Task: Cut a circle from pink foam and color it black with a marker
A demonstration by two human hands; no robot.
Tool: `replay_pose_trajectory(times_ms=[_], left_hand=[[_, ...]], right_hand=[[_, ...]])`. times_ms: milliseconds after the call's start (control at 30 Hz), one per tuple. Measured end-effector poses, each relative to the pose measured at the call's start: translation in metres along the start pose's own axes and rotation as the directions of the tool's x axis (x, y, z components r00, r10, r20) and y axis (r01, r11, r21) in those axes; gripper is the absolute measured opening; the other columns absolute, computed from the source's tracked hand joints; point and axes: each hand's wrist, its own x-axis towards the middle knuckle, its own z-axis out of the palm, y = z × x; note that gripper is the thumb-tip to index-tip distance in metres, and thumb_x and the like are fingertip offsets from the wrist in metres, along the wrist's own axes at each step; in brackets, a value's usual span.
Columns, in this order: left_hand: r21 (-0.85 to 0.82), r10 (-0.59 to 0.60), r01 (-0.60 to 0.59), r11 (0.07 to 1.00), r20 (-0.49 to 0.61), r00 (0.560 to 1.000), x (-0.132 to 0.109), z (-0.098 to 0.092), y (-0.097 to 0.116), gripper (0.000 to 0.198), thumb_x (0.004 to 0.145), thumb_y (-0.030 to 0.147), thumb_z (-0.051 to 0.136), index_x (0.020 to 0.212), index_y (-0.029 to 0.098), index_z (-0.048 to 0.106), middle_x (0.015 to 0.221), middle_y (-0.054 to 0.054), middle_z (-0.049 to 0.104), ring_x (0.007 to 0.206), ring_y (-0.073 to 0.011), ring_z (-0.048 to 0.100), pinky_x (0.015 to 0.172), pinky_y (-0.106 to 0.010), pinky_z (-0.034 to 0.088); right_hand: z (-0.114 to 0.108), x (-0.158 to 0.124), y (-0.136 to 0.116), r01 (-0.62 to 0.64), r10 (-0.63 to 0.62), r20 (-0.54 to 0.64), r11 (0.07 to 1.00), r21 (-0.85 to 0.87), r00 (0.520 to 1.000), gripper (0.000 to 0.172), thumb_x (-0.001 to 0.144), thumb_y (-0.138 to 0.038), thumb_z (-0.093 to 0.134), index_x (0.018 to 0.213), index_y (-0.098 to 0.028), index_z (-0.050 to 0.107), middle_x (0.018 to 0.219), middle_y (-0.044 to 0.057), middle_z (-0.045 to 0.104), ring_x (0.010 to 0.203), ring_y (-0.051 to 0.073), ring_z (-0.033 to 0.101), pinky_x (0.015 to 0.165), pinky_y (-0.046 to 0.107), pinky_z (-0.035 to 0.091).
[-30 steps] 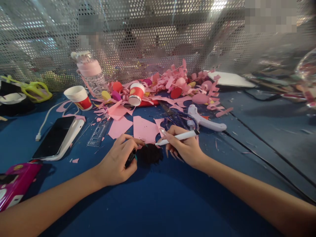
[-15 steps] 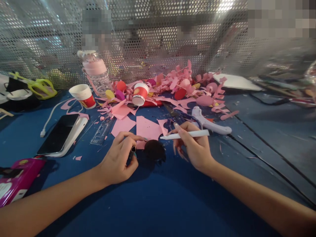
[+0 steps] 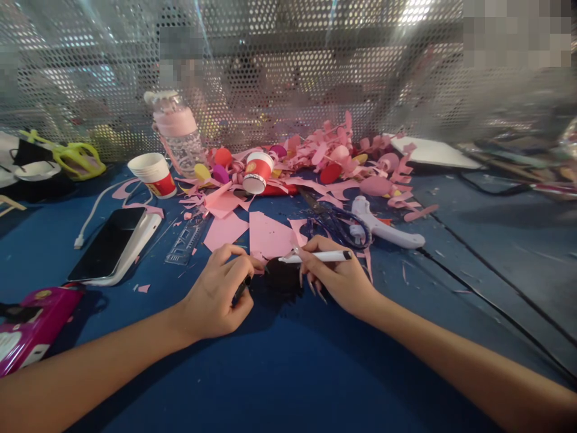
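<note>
My right hand [image 3: 340, 279] grips a white marker [image 3: 322, 257] with a dark end, its tip touching the upper edge of a round black piece [image 3: 282, 278]. Ragged dark edges show along that piece's lower side. My left hand [image 3: 220, 291] is closed around a small black marker cap [image 3: 242, 290], partly hidden by the fingers. Its index finger reaches to the left edge of the black piece. Just behind lies a sheet of pink paper [image 3: 270, 234]. Blue-handled scissors [image 3: 340, 222] rest beyond my right hand.
A white glue gun [image 3: 387, 228] with a black cord lies right. Behind are pink paper cutouts [image 3: 333, 147], a red-and-white paper cup [image 3: 258, 172], another cup [image 3: 153, 175] and a bottle [image 3: 178, 135]. Left are a phone [image 3: 108, 243], a clear stencil ruler [image 3: 184, 242] and a magenta device [image 3: 38, 325].
My right hand has moved left and brought the marker tip onto the black piece. The marker has turned, showing its dark end. My left hand stays nearly in place.
</note>
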Motion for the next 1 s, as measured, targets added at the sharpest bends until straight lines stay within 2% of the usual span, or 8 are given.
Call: replay_pose_trajectory(times_ms=[167,267,367,467,600,833,933,1000], left_hand=[[0.008,0.002,-0.001,1.0,-0.045,0.999,0.001,0.0,0.001,0.029,0.065,0.0,0.047,0.084,0.019,0.034,0.104,-0.01,0.055,0.099,-0.0236,0.042,0.084,-0.041,0.041],[0.061,-0.023,0.03,0.998,-0.109,0.994,0.001,0.0,0.002,0.025,0.069,0.007,0.048,0.088,0.018,0.034,0.101,-0.012,0.052,0.096,-0.0245,0.041,0.083,-0.043,0.04],[0.131,-0.063,0.074,0.989,-0.09,0.994,0.002,0.002,0.001,0.019,0.071,0.015,0.046,0.087,0.017,0.036,0.083,-0.008,0.048,0.081,-0.0223,0.04,0.073,-0.04,0.042],[0.198,-0.068,0.075,0.977,-0.043,0.997,0.003,0.003,-0.001,0.014,0.072,0.02,0.044,0.084,0.017,0.038,0.077,-0.006,0.045,0.077,-0.022,0.038,0.07,-0.039,0.041],[0.233,-0.053,0.057,0.971,-0.025,0.998,0.003,0.006,-0.001,0.014,0.074,0.023,0.042,0.085,0.016,0.04,0.08,-0.007,0.045,0.079,-0.0225,0.038,0.072,-0.04,0.041],[0.278,0.075,-0.049,0.959,-0.081,0.994,0.001,0.007,0.002,0.018,0.071,0.024,0.044,0.087,0.015,0.042,0.079,-0.008,0.046,0.075,-0.0223,0.04,0.069,-0.039,0.044],[0.208,0.175,-0.143,0.968,-0.145,0.974,0.001,0.004,0.003,0.027,0.071,0.024,0.045,0.095,0.013,0.041,0.081,-0.009,0.048,0.075,-0.0219,0.043,0.068,-0.038,0.046],[0.134,0.238,-0.214,0.967,-0.193,0.952,0.0,0.003,0.003,0.036,0.071,0.026,0.045,0.102,0.012,0.039,0.083,-0.009,0.048,0.073,-0.0209,0.046,0.063,-0.035,0.048]], right_hand=[[-0.002,0.0,0.0,0.056,-0.054,-0.096,0.998,0.011,0.994,0.027,0.079,-0.045,0.059,0.078,-0.019,0.057,0.058,-0.003,0.055,0.041,0.007,0.048,0.037,0.019,0.04],[-0.002,-0.001,-0.003,0.089,-0.068,-0.158,0.988,0.126,0.985,0.024,0.077,-0.041,0.063,0.086,-0.019,0.063,0.066,0.001,0.061,0.052,0.012,0.056,0.044,0.023,0.048],[0.0,-0.004,-0.008,0.127,-0.112,-0.063,0.932,0.339,0.992,0.027,0.082,-0.042,0.057,0.091,-0.019,0.068,0.081,0.007,0.067,0.07,0.018,0.063,0.056,0.029,0.054],[0.004,-0.008,-0.011,0.082,-0.094,0.011,0.91,0.407,0.996,0.029,0.081,-0.041,0.058,0.089,-0.017,0.071,0.076,0.008,0.068,0.065,0.018,0.063,0.056,0.029,0.053],[0.01,-0.013,-0.014,0.051,-0.068,0.035,0.93,0.365,0.997,0.03,0.079,-0.041,0.061,0.088,-0.015,0.073,0.071,0.007,0.069,0.061,0.017,0.063,0.057,0.029,0.053],[0.014,-0.015,-0.023,0.015,-0.046,0.133,0.975,0.222,0.99,0.031,0.079,-0.044,0.06,0.09,-0.016,0.069,0.076,0.007,0.069,0.064,0.019,0.065,0.058,0.03,0.054],[0.014,-0.015,-0.021,0.032,-0.045,0.101,0.992,0.125,0.994,0.037,0.078,-0.047,0.06,0.098,-0.017,0.062,0.068,0.004,0.066,0.053,0.016,0.061,0.049,0.027,0.051],[0.013,-0.016,-0.017,0.104,-0.101,0.073,0.994,-0.034,0.992,0.035,0.081,-0.048,0.055,0.095,-0.016,0.061,0.059,0.001,0.06,0.044,0.012,0.053,0.041,0.023,0.043]])
